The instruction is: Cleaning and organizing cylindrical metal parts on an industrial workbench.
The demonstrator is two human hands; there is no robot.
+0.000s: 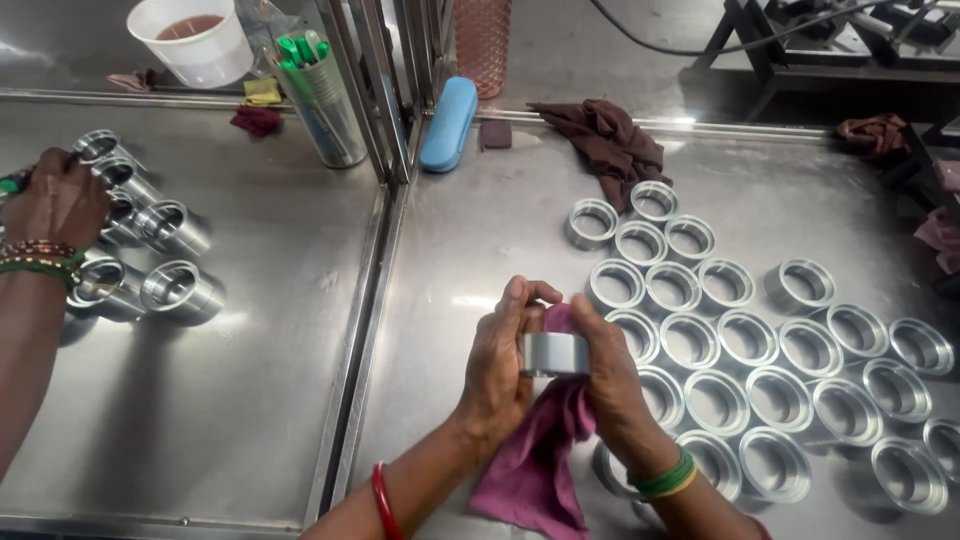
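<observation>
At the far left of the frame, another person's hand (pixel 62 200) with bead bracelets rests on a bunch of shiny metal tubes (pixel 150 255) that lie on the steel table (pixel 220 400). Up in the upper left stands a white bucket (pixel 195 40) with brown liquid in it. Just right of it is a see-through cup of green pens (pixel 318 95). A metal post (pixel 365 90) splits the table into two sides. Right of the post lies a blue case (pixel 448 125).

In the lower middle of the frame are the person's own two hands, close together. The left hand (pixel 500 365) is curled, with its fingers and thumb wrapped around a metal ring (pixel 553 353). The right hand (pixel 605 370) is curled too. It presses a pink cloth (pixel 535 450) against the ring and grips the ring's other side. So the ring sits right between the two hands, held up off the table. The cloth hangs down below the hands.

Above them, in the upper middle, lies a brown rag (pixel 610 140). To the right, many more metal rings (pixel 750 370) lie in slanted rows on the table, open side up. They fill the right part of the frame. One ring (pixel 800 285) sits a little apart from the rows.
</observation>
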